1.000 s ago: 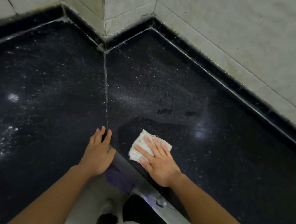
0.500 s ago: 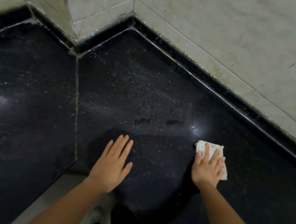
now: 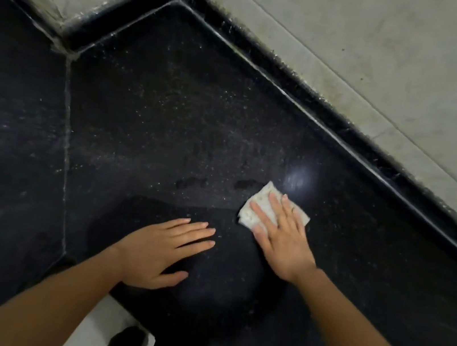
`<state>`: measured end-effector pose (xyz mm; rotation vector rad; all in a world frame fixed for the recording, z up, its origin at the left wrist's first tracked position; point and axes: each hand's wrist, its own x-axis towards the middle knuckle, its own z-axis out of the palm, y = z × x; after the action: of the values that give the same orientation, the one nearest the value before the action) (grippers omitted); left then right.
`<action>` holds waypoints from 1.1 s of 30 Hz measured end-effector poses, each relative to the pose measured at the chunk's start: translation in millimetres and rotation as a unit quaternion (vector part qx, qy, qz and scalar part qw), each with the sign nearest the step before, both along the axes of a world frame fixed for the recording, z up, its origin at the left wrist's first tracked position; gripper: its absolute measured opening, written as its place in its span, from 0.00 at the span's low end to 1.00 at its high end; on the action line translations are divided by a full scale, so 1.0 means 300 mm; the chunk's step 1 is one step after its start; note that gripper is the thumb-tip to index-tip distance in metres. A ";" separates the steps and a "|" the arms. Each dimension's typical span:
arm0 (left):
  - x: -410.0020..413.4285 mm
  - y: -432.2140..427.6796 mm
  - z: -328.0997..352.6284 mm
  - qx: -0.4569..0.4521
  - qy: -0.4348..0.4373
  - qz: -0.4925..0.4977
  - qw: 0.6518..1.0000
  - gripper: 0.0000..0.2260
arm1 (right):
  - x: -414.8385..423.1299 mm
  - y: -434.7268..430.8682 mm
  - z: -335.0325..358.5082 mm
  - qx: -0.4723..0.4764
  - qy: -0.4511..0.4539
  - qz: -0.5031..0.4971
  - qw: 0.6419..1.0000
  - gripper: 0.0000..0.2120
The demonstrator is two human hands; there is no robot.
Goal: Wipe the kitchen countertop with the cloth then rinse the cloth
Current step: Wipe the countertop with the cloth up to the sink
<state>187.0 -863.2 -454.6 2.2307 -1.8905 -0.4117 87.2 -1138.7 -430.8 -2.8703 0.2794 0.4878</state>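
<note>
Head view: at 7 o'clock the left hand lies flat on the black countertop, fingers straight and together, likely bracing the person's lean. At 4 o'clock the right hand presses spread, straight fingers on the folded cloth, holding it flat so it drags across the stone. Half a second earlier the cloth sat well right of the dark smears. Now it lies just beside them, and the dusty far corner looks unwiped.
</note>
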 end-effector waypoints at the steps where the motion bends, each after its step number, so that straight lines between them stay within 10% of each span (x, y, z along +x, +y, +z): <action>1: -0.005 0.009 0.014 0.006 0.011 -0.005 1.000 0.29 | 0.044 -0.017 0.009 0.005 -0.013 -0.032 0.999 0.22; 12: 0.002 -0.026 -0.062 0.010 0.027 0.013 1.000 0.28 | 0.353 -0.091 -0.094 0.036 0.007 -0.167 0.985 0.25; 24: -0.005 -0.025 -0.060 0.002 0.035 0.022 0.999 0.28 | -0.018 -0.028 -0.044 0.008 0.090 0.181 0.979 0.21; 33: 0.000 -0.024 -0.073 0.006 0.048 0.024 0.999 0.27 | 0.461 -0.083 -0.080 0.024 0.034 -0.069 0.997 0.24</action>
<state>187.0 -870.4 -476.6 2.2167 -1.7875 -0.5151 225.6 -1163.5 -454.7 -2.7676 0.4680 0.5572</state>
